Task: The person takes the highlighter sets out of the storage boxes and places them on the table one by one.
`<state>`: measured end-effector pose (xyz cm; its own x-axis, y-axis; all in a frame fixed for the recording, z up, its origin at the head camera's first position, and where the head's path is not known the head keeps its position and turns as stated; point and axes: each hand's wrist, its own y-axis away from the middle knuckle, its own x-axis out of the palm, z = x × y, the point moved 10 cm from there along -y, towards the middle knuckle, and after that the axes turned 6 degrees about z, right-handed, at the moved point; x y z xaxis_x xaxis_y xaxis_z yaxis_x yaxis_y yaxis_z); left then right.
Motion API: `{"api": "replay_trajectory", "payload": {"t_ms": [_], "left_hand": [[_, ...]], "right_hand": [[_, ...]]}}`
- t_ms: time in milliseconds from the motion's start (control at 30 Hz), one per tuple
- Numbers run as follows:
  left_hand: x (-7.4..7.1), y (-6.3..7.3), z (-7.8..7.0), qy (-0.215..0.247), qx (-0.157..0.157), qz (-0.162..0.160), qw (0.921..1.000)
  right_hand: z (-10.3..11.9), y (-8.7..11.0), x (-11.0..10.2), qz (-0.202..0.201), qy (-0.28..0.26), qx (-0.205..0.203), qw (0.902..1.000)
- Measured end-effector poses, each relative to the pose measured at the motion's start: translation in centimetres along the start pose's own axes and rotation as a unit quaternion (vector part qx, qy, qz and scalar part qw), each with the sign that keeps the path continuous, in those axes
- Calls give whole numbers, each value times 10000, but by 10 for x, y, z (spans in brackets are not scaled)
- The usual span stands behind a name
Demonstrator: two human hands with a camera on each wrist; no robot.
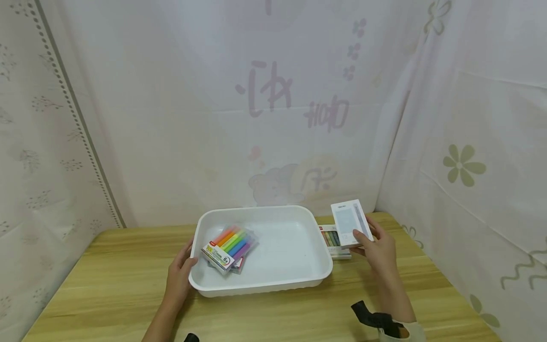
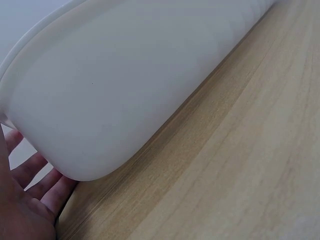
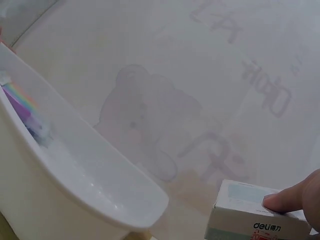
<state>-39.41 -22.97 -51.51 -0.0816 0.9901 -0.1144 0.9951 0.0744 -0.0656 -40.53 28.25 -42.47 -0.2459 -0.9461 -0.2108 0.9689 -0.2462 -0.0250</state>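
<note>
A white plastic tray (image 1: 279, 285) stands on the table, its near left side in the grip of my left hand (image 1: 178, 275), thumb over the rim and fingers against the outer wall (image 2: 100, 100). Inside, at the left, a clear pack of rainbow-coloured highlighters (image 1: 231, 244) lies on another pack, mostly hidden. My right hand (image 1: 378, 244) holds a small white box (image 1: 348, 221) right of the tray, thumb on its top face. In the right wrist view the box (image 3: 260, 215) shows "deli" on its side. Beneath it a flat pack of coloured sticks (image 1: 331, 237) lies partly covered.
The wooden table (image 1: 107, 280) extends to both sides and in front of the tray. A pale patterned curtain (image 1: 205, 118) hangs close behind the tray and along both sides. A black strap (image 1: 376, 319) is around the right wrist.
</note>
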Motion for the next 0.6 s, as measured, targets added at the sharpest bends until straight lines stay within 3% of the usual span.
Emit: {"api": "replay_trajectory", "payload": {"t_ms": [400,600], "left_hand": [[-1,-1,-1,73,135,-80,9998],[-1,-1,2,131,-9,-21,9999]], "right_hand": [[-37,-14,-25,-673,-338,254,9968],[-61,-22,-33,-950,-405,415,9938]]}}
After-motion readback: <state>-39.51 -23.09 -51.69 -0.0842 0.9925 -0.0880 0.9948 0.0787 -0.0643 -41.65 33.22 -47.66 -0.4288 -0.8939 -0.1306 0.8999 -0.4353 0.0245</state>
